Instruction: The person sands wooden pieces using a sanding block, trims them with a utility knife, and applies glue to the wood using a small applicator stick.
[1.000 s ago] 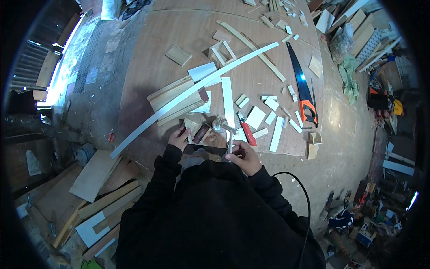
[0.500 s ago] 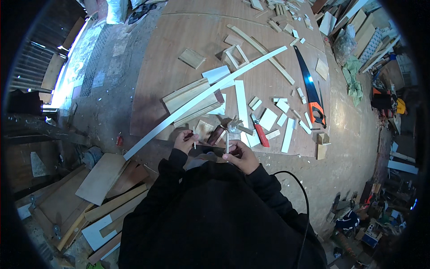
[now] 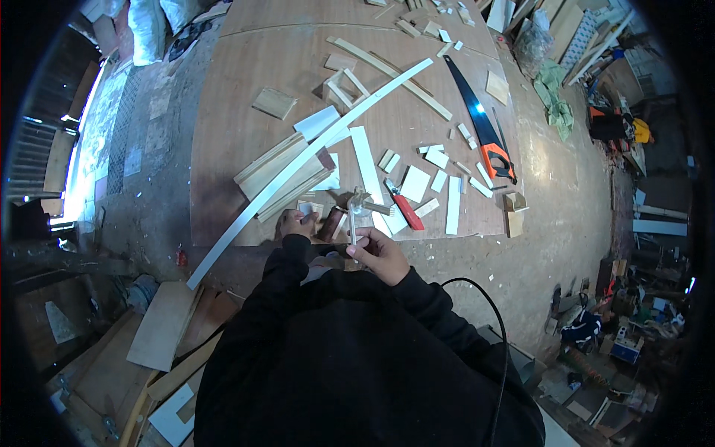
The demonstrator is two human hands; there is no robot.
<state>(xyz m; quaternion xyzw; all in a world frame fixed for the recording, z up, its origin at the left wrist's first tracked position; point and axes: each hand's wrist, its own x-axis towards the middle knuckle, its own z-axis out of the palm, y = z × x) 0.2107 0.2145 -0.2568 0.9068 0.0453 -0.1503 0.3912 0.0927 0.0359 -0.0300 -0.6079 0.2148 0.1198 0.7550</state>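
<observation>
The tabletop carries a long white strip, slanting left of the red cutter and beyond it, and a saw lying to the cutter's right. Left of the cutter and nearer the person are both hands — the right hand, closer to it, with fingers pinching a thin pale stick that stands left of the cutter too, and the left hand, farther off, with bent fingers — whether they grip anything I cannot tell.
</observation>
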